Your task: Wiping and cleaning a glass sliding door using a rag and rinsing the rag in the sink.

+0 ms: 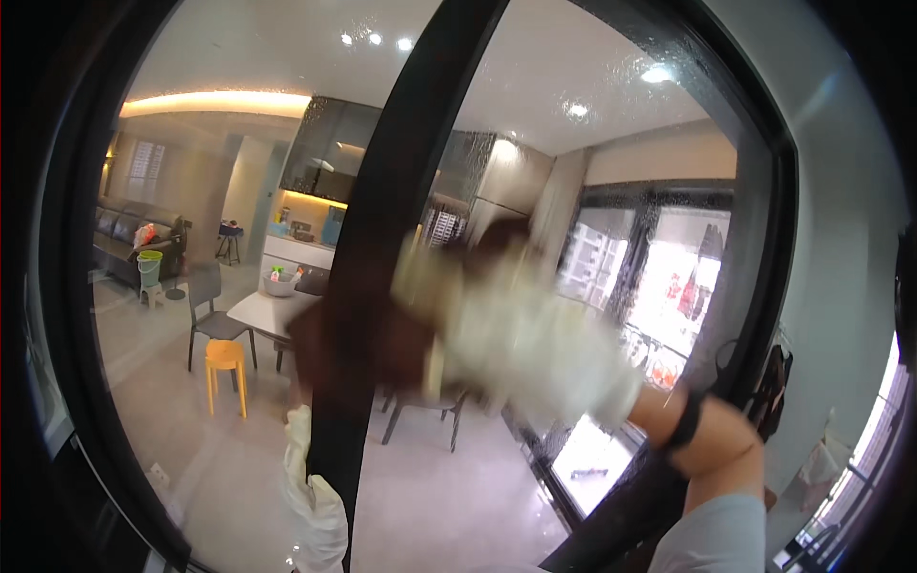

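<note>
A pale glove covers my right hand (516,336), which is blurred and reaches across the glass from the right. It holds a dark brown cloth (401,344) that spreads over the upright black door frame (408,165) and onto the panes beside it. Motion blur hides its separate fingers. Lower down, my left hand (315,508), also in a pale glove, grips the left edge of that same upright frame. Water drops and streaks mark the right glass pane (530,93). The left glass pane (236,165) looks hazy in places.
Through the glass I see a yellow stool (226,354), a grey chair (208,315) and a white table (251,309) with a grey basin (279,286) holding spray bottles. Farther back, a green bucket (149,265) stands near a dark sofa (118,236). At right, dark items hang by the wall (838,286).
</note>
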A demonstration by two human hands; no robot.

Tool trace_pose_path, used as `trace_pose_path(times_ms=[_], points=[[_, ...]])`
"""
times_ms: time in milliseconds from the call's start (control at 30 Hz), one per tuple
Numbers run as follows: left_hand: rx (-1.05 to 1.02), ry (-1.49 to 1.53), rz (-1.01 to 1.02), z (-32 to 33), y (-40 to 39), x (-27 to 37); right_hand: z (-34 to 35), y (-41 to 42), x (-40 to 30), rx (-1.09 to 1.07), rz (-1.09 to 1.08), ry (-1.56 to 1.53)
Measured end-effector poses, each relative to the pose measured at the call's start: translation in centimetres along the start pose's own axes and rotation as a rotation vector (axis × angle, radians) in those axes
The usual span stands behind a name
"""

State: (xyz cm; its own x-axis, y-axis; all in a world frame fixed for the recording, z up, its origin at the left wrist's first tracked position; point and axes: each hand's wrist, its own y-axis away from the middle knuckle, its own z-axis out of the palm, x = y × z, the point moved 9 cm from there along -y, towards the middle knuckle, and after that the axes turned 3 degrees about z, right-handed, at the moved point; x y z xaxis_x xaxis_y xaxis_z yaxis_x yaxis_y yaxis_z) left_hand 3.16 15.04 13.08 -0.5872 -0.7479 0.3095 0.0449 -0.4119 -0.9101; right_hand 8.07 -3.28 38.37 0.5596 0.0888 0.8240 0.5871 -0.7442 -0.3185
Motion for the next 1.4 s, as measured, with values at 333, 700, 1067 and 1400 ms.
trace_pose_path(times_ms=[333, 700, 1067, 1400], points=[[0.053, 0.03, -0.133, -2.3, -1.9, 0.7, 1.4, 13.1, -0.1, -0.268, 0.709, -0.018], [-0.108, -0.143, -0.2, -1.1, -0.1, -1.3, -2.6, 11.0, 6.7, 0.213, 0.886, 0.742], [-0.168, 0.016, -0.362, -0.2, 0.8, 0.8, 7.8, 29.0, -18.2, -0.266, 1.082, -0.349], [0.056, -0.164, -0.748, -6.2, 7.7, 4.2, -0.6, 49.1, -12.9, 0.418, 1.835, 0.541]])
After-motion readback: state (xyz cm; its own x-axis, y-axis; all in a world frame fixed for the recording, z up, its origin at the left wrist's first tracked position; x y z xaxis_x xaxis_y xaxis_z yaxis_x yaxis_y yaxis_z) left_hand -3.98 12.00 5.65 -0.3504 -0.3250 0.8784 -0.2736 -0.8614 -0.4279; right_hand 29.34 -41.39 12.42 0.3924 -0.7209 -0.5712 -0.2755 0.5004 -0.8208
